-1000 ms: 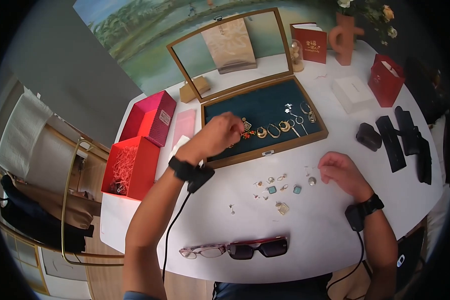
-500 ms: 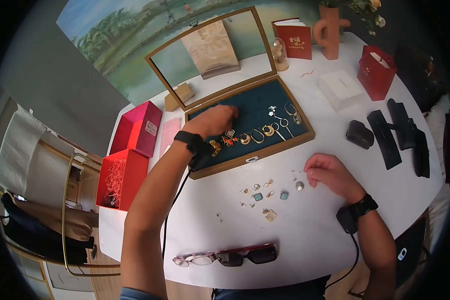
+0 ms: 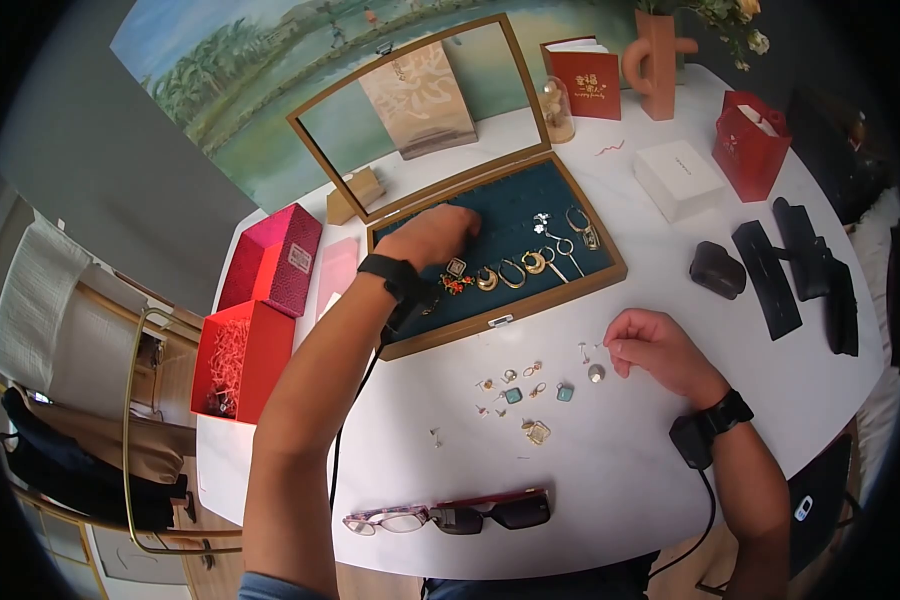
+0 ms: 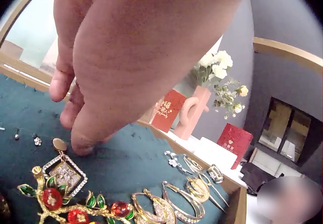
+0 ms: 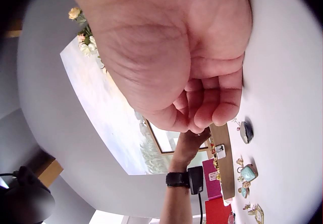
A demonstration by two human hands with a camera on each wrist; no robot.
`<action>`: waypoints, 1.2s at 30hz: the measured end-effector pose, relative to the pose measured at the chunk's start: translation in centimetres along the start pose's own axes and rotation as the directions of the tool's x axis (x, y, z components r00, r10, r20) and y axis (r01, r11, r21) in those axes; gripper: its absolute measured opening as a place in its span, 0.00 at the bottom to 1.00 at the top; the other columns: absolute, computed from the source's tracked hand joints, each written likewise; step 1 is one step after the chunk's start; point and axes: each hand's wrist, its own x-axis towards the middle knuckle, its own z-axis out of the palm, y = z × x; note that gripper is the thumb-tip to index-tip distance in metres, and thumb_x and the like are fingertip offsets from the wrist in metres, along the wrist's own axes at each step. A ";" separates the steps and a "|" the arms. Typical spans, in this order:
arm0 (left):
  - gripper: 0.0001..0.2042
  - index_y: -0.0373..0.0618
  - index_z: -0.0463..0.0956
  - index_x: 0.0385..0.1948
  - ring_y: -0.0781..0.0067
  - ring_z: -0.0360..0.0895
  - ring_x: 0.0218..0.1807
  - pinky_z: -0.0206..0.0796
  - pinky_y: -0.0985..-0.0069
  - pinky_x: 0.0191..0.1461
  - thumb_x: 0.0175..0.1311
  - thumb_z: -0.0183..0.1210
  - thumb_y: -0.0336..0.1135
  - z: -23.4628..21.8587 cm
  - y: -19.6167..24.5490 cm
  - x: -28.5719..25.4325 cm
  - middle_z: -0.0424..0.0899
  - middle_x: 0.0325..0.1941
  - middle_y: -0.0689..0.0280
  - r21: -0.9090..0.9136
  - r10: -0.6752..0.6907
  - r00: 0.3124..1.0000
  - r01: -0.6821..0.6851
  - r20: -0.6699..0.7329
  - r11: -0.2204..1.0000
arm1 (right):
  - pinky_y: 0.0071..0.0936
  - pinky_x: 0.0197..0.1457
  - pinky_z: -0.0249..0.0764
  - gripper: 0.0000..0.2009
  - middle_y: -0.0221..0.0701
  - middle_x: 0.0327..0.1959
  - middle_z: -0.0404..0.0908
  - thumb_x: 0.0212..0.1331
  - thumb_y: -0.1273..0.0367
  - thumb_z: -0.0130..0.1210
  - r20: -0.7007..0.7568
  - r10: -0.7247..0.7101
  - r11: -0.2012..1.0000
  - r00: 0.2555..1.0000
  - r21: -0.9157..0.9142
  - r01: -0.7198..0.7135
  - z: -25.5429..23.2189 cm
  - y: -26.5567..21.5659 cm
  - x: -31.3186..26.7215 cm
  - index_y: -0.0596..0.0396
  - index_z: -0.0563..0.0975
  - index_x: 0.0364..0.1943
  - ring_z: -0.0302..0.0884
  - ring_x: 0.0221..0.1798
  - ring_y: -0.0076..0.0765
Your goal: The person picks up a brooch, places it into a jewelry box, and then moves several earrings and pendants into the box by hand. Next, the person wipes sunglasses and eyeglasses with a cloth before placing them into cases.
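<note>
My left hand (image 3: 432, 236) reaches into an open, glass-lidded jewellery case (image 3: 560, 282), fingertips down at its dark teal lining (image 4: 121, 161). In the left wrist view those fingers bunch close together beside a diamond-shaped drop earring (image 4: 65, 176); I cannot tell what lies between them. A red-and-green branch-shaped earring (image 4: 78, 215) and several hoop earrings (image 4: 184, 204) line the front. My right hand (image 3: 655, 350) rests on the white table, thumb and curled fingertips pinching a tiny pale earring (image 3: 599, 346). A round grey earring (image 5: 246, 132) lies close by, with turquoise earrings (image 5: 248, 172) farther left.
Eyeglasses (image 3: 385, 521) and sunglasses (image 3: 515, 511) lie near the front edge. Red boxes (image 3: 270, 345) stand left of the case. A white box (image 3: 678, 180), red bag (image 3: 753, 150), dark case (image 3: 717, 270) and black straps (image 3: 767, 280) occupy the right side. The raised lid (image 3: 522, 75) stands behind.
My left hand has moved from the case's front row deeper onto the lining, uncovering the gold earring at left. My right hand stays by the loose earrings. The head view has shifted slightly.
</note>
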 end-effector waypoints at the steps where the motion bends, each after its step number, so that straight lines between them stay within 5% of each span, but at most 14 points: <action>1: 0.11 0.40 0.78 0.44 0.53 0.81 0.45 0.71 0.63 0.48 0.59 0.56 0.26 0.0 -0.4 -0.2 0.84 0.39 0.53 -0.058 0.020 1.000 -0.021 -0.024 0.998 | 0.20 0.38 0.73 0.03 0.27 0.30 0.77 0.66 0.75 0.53 -0.001 0.001 1.000 1.000 0.004 -0.001 0.0 0.0 0.0 0.59 0.77 0.38 0.73 0.31 0.20; 9: 0.09 0.40 0.77 0.43 0.60 0.81 0.37 0.71 0.68 0.43 0.60 0.56 0.25 -2.2 1.9 -8.1 0.83 0.32 0.59 -0.201 -0.033 0.987 0.000 -0.160 0.980 | 0.20 0.37 0.73 0.02 0.27 0.29 0.76 0.65 0.76 0.52 -0.023 -0.001 1.000 1.000 -0.027 0.000 0.2 0.1 0.0 0.59 0.76 0.38 0.73 0.30 0.20; 11: 0.09 0.40 0.76 0.41 0.59 0.80 0.37 0.71 0.68 0.43 0.60 0.56 0.24 -0.8 2.8 -11.5 0.83 0.32 0.58 -0.322 -0.014 1.000 0.005 -0.028 0.947 | 0.20 0.37 0.72 0.02 0.27 0.28 0.76 0.65 0.76 0.52 -0.022 0.005 0.999 1.000 -0.032 -0.006 0.3 0.0 0.0 0.58 0.76 0.38 0.73 0.30 0.20; 14: 0.07 0.40 0.75 0.39 0.57 0.79 0.39 0.71 0.67 0.44 0.60 0.58 0.25 2.3 3.7 -16.3 0.81 0.37 0.57 -0.312 0.174 0.985 -0.161 0.017 0.936 | 0.19 0.36 0.72 0.02 0.26 0.27 0.76 0.64 0.75 0.52 -0.046 -0.012 0.998 0.999 -0.058 0.009 0.4 0.2 0.0 0.56 0.76 0.37 0.73 0.29 0.19; 17: 0.07 0.40 0.75 0.39 0.56 0.79 0.43 0.71 0.65 0.48 0.59 0.60 0.25 2.9 6.5 -20.3 0.81 0.37 0.58 -0.355 0.083 0.982 -0.016 0.173 0.935 | 0.19 0.35 0.71 0.02 0.26 0.27 0.76 0.64 0.75 0.51 -0.074 0.000 0.996 0.997 -0.088 -0.006 0.6 0.1 -0.1 0.56 0.76 0.37 0.73 0.29 0.20; 20: 0.07 0.42 0.76 0.39 0.57 0.79 0.45 0.73 0.65 0.49 0.60 0.61 0.26 3.5 7.9 -22.8 0.81 0.38 0.59 -0.324 0.086 0.986 -0.035 0.144 0.945 | 0.18 0.35 0.71 0.02 0.26 0.27 0.76 0.65 0.75 0.51 -0.090 -0.005 0.998 0.996 -0.064 -0.001 0.7 0.2 -0.1 0.57 0.76 0.37 0.73 0.29 0.20; 27: 0.07 0.44 0.77 0.40 0.59 0.79 0.46 0.74 0.65 0.51 0.61 0.60 0.27 6.2 9.2 -23.6 0.81 0.38 0.63 -0.265 0.140 0.990 -0.134 0.007 0.955 | 0.18 0.35 0.71 0.02 0.26 0.27 0.76 0.66 0.75 0.52 -0.083 -0.012 0.999 0.996 -0.042 0.009 0.6 0.4 -0.2 0.57 0.76 0.37 0.73 0.29 0.20; 36: 0.04 0.43 0.77 0.37 0.59 0.79 0.46 0.74 0.66 0.49 0.62 0.59 0.28 5.7 9.9 -23.2 0.80 0.39 0.61 -0.260 0.157 0.988 -0.153 -0.006 0.953 | 0.18 0.35 0.71 0.02 0.25 0.27 0.76 0.65 0.74 0.53 -0.081 -0.008 0.994 0.997 -0.112 -0.001 1.0 -0.1 -0.4 0.56 0.76 0.37 0.72 0.29 0.19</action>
